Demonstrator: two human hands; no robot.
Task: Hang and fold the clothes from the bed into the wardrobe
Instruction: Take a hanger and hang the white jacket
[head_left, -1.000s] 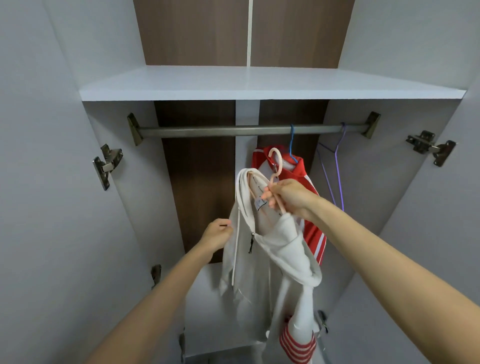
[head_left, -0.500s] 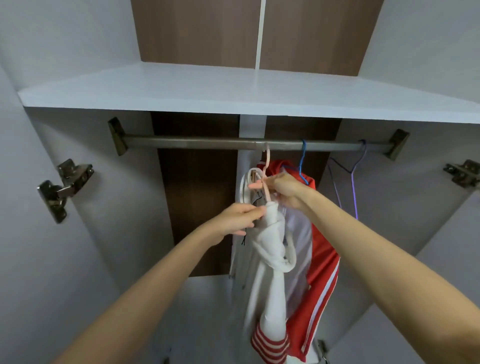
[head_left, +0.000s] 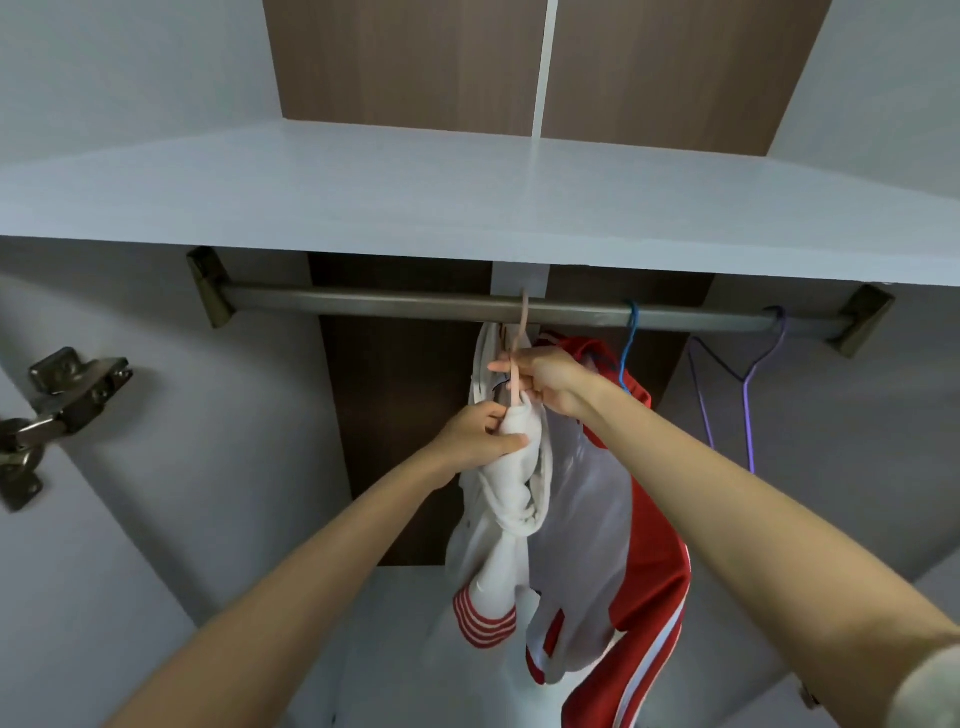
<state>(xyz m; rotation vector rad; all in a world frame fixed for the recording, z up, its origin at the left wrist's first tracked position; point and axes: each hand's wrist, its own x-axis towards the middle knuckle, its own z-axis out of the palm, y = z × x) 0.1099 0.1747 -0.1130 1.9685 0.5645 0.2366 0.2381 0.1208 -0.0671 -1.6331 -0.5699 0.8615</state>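
A white hooded jacket (head_left: 511, 499) with red-striped cuffs hangs from a pink hanger (head_left: 521, 338) whose hook is over the metal wardrobe rail (head_left: 395, 301). My right hand (head_left: 545, 376) pinches the hanger's neck just under the rail. My left hand (head_left: 480, 434) grips the jacket's fabric at the shoulder. Right behind it, a red and grey jacket (head_left: 613, 519) hangs on a blue hanger (head_left: 629, 343).
An empty purple hanger (head_left: 748, 384) hangs near the rail's right end. A white shelf (head_left: 467, 197) lies just above the rail. Door hinges (head_left: 57, 400) stick out on the left wall. The rail's left half is bare.
The pink hanger went up from below the rail onto it. My left hand moved from the jacket's side to its shoulder. The view came closer to the rail.
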